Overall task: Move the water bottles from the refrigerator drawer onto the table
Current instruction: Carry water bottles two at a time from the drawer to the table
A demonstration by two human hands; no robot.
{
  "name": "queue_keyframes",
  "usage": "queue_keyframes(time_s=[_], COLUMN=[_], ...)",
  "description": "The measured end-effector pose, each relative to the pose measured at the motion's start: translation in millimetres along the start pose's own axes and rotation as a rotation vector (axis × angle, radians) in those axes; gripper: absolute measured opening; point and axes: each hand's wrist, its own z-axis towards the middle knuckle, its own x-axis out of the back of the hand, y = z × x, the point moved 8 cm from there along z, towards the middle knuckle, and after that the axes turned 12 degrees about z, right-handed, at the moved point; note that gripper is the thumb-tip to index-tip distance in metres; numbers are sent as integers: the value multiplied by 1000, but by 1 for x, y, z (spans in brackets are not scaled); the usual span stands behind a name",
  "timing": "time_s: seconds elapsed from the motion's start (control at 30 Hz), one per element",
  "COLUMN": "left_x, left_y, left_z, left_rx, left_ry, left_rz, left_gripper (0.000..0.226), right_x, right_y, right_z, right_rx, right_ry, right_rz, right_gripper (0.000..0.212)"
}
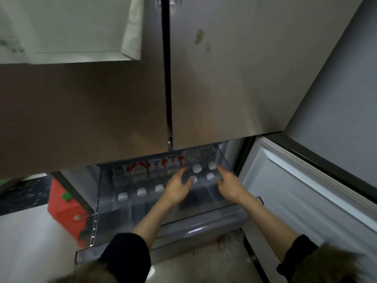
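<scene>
A: While both hands reach in, what's nearest?

B: The left hand (177,185) and right hand (228,184), fingers spread, holding nothing, above the pulled-out drawer (183,218).

A: And beyond?

B: The water bottles (140,180) stand upright in rows inside it, white caps up. Full ones probably feel heavy, cold, maybe slick; I'd grip below the cap (197,168), at the shoulder.

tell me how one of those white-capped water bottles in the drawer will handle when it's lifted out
The water bottles stand upright and close together in the drawer, so one should probably come straight up without tipping its neighbours. The clear plastic may flex under a firm squeeze. Coming from the refrigerator, it could be cold and perhaps a little slick. Both the left hand and the right hand are open above the caps.
</scene>
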Motion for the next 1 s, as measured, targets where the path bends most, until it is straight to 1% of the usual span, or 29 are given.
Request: queue_keyframes(time_s=[0.07,0.13,0.17,0.27,0.33,0.37,0.47,0.57,0.63,0.73,0.83,0.93,1.0], left_x=[-10,-23,-31,-53,-61,-63,-69,-72,-71,-63,-52,-39,-29], left_y=[-8,-13,-15,-16,-12,-8,-7,-14,-17,-18,-21,-32,-38], left_z=[18,28,32,43,50,53,58,59,58,55,49,36,27], left_rx=[146,281,340,468,493,504,582,666,668,655,626,621,615], left_ry=[-8,-32,-58,-124,-128,-134,-103,-53,-46,-2,64,126,188], left_rz=[-220,-451,-543,-760,-848,-876,-980,-1137,-1163,-1195,-1238,-1076,-971], left_gripper=[38,18,16,18,19,24,28,21,19,18,15,12,12], right_x=[-1,-3,-3,-3,-6,-8,-16,-18,-17,-15,-17,-18,-21], right_y=[11,18,21,29,34,37,44,46,46,43,39,40,39], right_z=[20,39,49,71,82,86,96,104,107,107,108,102,92], right_rx=[-80,-137,-155,-212,-242,-258,-278,-286,-290,-323,-344,-352,-370], right_ry=[-23,-32,-30,4,8,3,13,28,47,81,37,18,2], right_rz=[55,84,84,86,97,106,128,108,83,124,159,223,376], right_gripper=[49,45,44,40,35,33,35,35,35,40,46,42,36])
